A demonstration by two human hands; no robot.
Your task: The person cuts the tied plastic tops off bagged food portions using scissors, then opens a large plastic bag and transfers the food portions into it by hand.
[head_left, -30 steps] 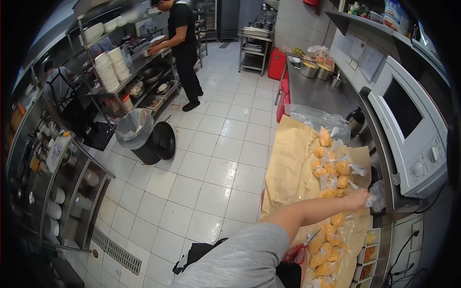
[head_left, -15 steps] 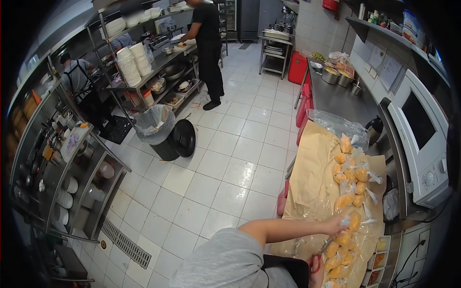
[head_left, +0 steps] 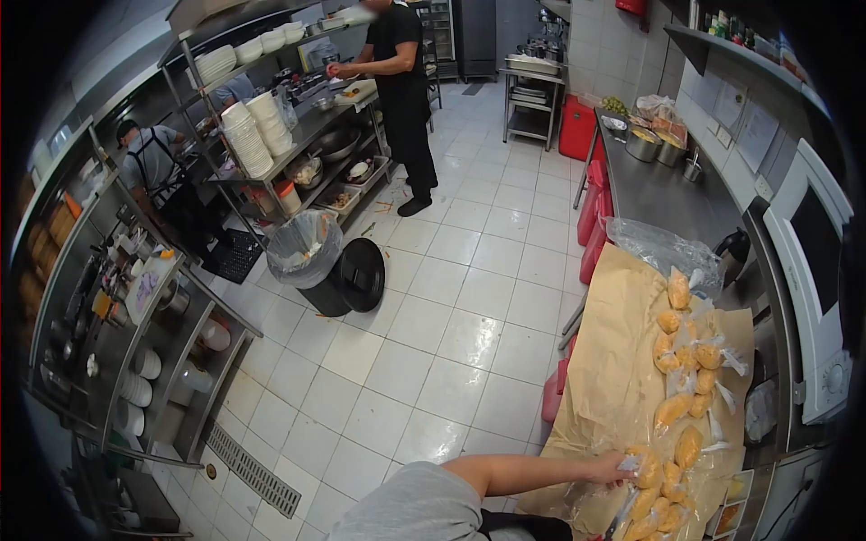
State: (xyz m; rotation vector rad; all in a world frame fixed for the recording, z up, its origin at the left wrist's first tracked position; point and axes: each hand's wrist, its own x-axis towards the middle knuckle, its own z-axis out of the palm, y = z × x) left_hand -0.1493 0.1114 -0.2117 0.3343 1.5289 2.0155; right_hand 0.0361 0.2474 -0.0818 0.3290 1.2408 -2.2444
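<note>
My left hand (head_left: 615, 467) reaches across from the left, its fingers closed on the gathered plastic neck of a clear bag of orange-yellow filling (head_left: 646, 469). Scissors (head_left: 622, 512) with a metal blade and red handle lie just below that hand. My right hand, at the scissors' handle, is almost wholly cut off by the bottom edge. Beside the held bag rests another filled bag (head_left: 688, 446), with several more just below. Farther up the brown paper (head_left: 613, 334) is a cluster of similar bags (head_left: 686, 352), their plastic ends sticking out.
Crumpled clear plastic (head_left: 663, 248) lies at the paper's far end. A white microwave (head_left: 816, 288) stands to the right. Pots (head_left: 643, 146) sit on the far counter. Across the tiled floor are a lined bin (head_left: 307, 257), steel shelving and a co-worker in black (head_left: 401, 99).
The view has shifted, so the counter appears farther right and lower. My left hand has let go of one filled bag and now holds another nearer one. The co-worker's hands have risen.
</note>
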